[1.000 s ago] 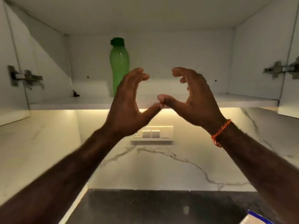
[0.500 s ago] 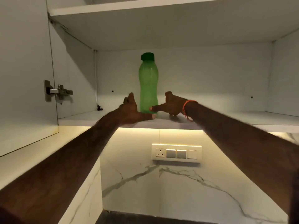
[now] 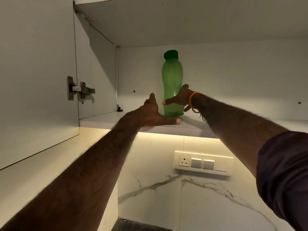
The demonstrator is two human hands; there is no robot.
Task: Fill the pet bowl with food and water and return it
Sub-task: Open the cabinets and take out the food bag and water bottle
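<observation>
One green bottle (image 3: 172, 85) with one dark green cap (image 3: 171, 54) stands upright on the cabinet shelf (image 3: 100, 120), toward the back and a little left of the shelf's middle. No bowl shows here.

My right hand (image 3: 180, 99) is at the lower part of the bottle: the thumb lies across its front and another fingertip shows at its right side, so the hand looks wrapped around it, though I cannot tell how firmly. One orange thread (image 3: 192, 99) circles that wrist, and one dark sleeve (image 3: 283, 177) covers the upper arm.

My left hand (image 3: 154, 114) is spread flat, just left of the bottle's base, thumb stretched along the shelf's front edge with its tip just below the base; whether it touches the bottle I cannot tell. The two hands are close together but apart.

One cabinet door (image 3: 36, 80) stands open at the left, with one metal hinge (image 3: 80, 89) on it. One thin white cable (image 3: 117, 77) runs down the back corner. Below the lit shelf, one switch plate (image 3: 202, 163) sits on the marble wall (image 3: 166, 197), carrying one socket and three switches.
</observation>
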